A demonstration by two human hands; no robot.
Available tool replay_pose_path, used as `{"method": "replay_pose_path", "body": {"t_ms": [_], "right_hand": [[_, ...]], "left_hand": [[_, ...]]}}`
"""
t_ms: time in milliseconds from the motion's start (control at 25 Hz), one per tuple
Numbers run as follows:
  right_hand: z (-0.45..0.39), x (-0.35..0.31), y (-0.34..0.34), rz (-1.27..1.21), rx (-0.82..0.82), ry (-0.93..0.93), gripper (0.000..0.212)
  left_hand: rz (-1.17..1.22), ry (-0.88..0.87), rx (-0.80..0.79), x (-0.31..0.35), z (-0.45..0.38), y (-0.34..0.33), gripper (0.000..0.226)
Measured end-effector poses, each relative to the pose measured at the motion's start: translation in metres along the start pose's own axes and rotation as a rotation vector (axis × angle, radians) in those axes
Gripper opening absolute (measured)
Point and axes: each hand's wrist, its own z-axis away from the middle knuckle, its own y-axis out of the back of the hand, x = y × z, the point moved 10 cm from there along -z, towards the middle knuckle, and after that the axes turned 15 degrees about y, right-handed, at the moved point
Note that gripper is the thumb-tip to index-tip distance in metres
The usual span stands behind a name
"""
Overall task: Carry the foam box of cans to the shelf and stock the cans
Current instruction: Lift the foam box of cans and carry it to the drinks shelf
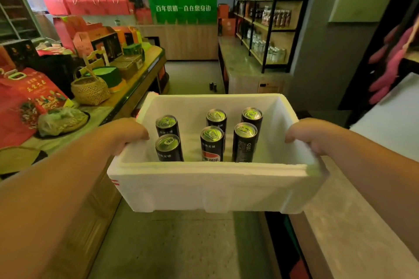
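Note:
A white foam box (213, 188) hangs in the air in front of me, above the aisle floor. Several black cans (212, 142) with silver tops stand upright inside it. My left hand (127, 131) grips the box's left rim, thumb inside the wall. My right hand (306, 135) grips the right rim the same way. A tall black-framed shelf (269, 20) with bottles and green packs stands ahead on the right.
A long display table (127, 88) with red gift boxes and a woven basket (90, 89) runs along the left. A low counter (240, 63) lies under the shelf on the right. Two dark cans (213, 86) stand on the aisle floor ahead.

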Motion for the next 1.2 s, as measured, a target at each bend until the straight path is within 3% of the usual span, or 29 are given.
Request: {"method": "replay_pose_path", "body": {"t_ms": [640,1200], "right_hand": [[-0.506,-0.209,-0.067,0.053,-0.003,-0.022,0.06],[-0.99,-0.371,-0.125,0.08,-0.012,0.032,0.061]], "left_hand": [[0.032,-0.01,-0.034,0.399,-0.399,0.043,0.067],[0.0,0.022,0.034,0.741,-0.765,0.058,0.067]]}}
